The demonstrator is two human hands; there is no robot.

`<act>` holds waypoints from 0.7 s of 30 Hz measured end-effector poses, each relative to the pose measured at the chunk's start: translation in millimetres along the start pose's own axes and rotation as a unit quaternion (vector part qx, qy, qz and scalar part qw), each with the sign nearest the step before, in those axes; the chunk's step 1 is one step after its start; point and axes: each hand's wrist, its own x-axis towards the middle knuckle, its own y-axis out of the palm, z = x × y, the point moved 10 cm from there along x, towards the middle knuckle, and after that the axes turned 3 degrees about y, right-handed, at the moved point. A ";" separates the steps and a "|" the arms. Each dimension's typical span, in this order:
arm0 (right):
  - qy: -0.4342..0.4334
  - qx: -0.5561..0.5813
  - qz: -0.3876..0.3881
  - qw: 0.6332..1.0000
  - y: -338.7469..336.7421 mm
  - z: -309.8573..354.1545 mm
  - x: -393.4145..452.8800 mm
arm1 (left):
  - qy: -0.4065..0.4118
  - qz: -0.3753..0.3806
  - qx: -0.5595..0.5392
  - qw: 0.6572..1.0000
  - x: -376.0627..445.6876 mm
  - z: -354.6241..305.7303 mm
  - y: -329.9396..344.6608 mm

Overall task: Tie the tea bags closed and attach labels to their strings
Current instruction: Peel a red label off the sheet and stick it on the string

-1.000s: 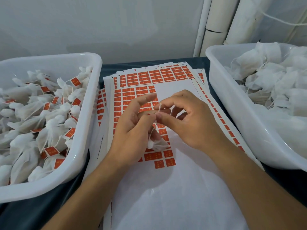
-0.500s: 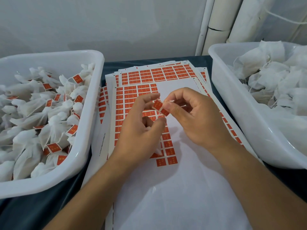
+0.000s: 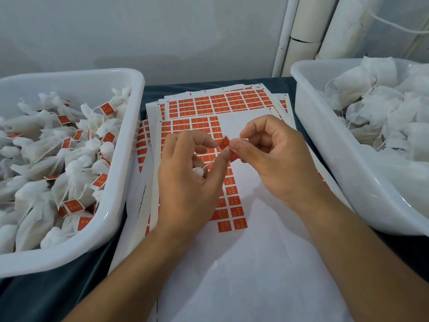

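Note:
Both hands meet over the sticker sheets (image 3: 232,117) in the middle of the table. My right hand (image 3: 276,159) pinches a small orange label (image 3: 224,143) between thumb and forefinger. My left hand (image 3: 188,182) also touches the label with its fingertips, and its curled lower fingers hold a small white tea bag (image 3: 198,171), mostly hidden in the palm. A thin white string (image 3: 210,163) runs from the bag up to the label.
A white tub (image 3: 116,219) on the left holds several tied tea bags with orange labels. A white tub (image 3: 325,163) on the right holds several unlabelled white bags. White pipes stand against the wall at the back right.
One second ago both hands worked the bare string of the bag. Since then my right hand has brought an orange label to the string's end, and both hands have risen slightly.

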 end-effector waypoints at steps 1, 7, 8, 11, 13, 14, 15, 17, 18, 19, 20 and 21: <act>0.002 -0.005 0.005 1.000 0.1 -0.3 0.3 | 0.003 -0.004 0.004 1.000 0.6 -0.4 -1.6; 0.004 -0.017 0.043 0.999 1.2 -1.5 3.4 | 0.053 0.023 0.003 0.998 1.4 -5.3 0.8; 0.004 -0.016 0.046 0.999 1.0 -1.3 3.8 | 0.051 0.028 0.002 0.998 1.1 -4.1 1.7; 0.006 -0.012 0.039 0.999 -0.6 -1.8 3.8 | 0.043 0.030 0.005 0.999 0.6 0.0 2.3; 0.008 -0.009 0.028 1.000 -2.1 -2.6 3.1 | 0.034 0.027 0.012 0.999 0.8 3.0 2.0; 0.009 -0.008 0.022 1.000 -2.8 -2.8 2.5 | 0.031 0.026 0.017 0.999 0.7 4.3 2.3; 0.008 -0.007 0.017 1.000 -3.3 -2.7 1.9 | 0.027 0.025 0.021 0.999 0.5 5.4 2.7; 0.004 -0.005 0.007 1.000 -4.2 -1.3 0.7 | 0.017 0.027 0.025 0.999 0.0 7.3 3.9; 0.000 -0.004 0.003 1.000 -4.6 -0.2 0.4 | 0.012 0.029 0.025 0.999 0.1 7.9 4.1; -0.004 -0.005 0.001 1.000 -4.9 0.9 0.2 | 0.009 0.031 0.025 0.999 0.4 7.9 4.5; -0.009 -0.008 0.001 1.000 -4.9 2.0 0.2 | 0.007 0.034 0.025 0.999 1.1 7.8 5.0; -0.014 -0.015 0.003 1.000 -4.9 3.0 0.2 | 0.004 0.038 0.024 0.999 1.9 7.9 5.6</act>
